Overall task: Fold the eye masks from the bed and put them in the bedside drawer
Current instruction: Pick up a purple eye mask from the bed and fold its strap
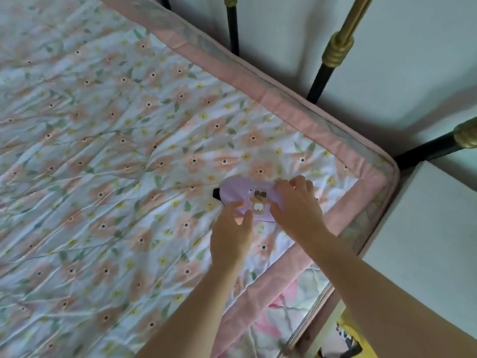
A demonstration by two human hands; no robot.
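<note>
I see one lilac eye mask (pixel 244 193) lying on the bed (pixel 108 140), on the floral sheet near the corner closest to the headboard rails (pixel 335 51) and the white bedside cabinet (pixel 423 228). A small printed figure sits near the middle of the mask, and a dark strap end (pixel 216 193) pokes out at its left tip.

My left hand (pixel 231 232) reaches in from below, its thumb and fingers curled and pinching the mask's near edge. My right hand (pixel 296 201) lies over the mask's right end, fingers bent down on the fabric and covering that end; I take it as gripping the mask, though the fingertips themselves are hidden under the knuckles. Both forearms are bare and come in from the lower right.

The mask looks mostly flat; I cannot tell whether any part is already doubled over beneath the hands.

A pink border runs round the sheet's edge. A yellow object (pixel 348 339) shows at the bottom beside the cabinet, too blurred to identify.
</note>
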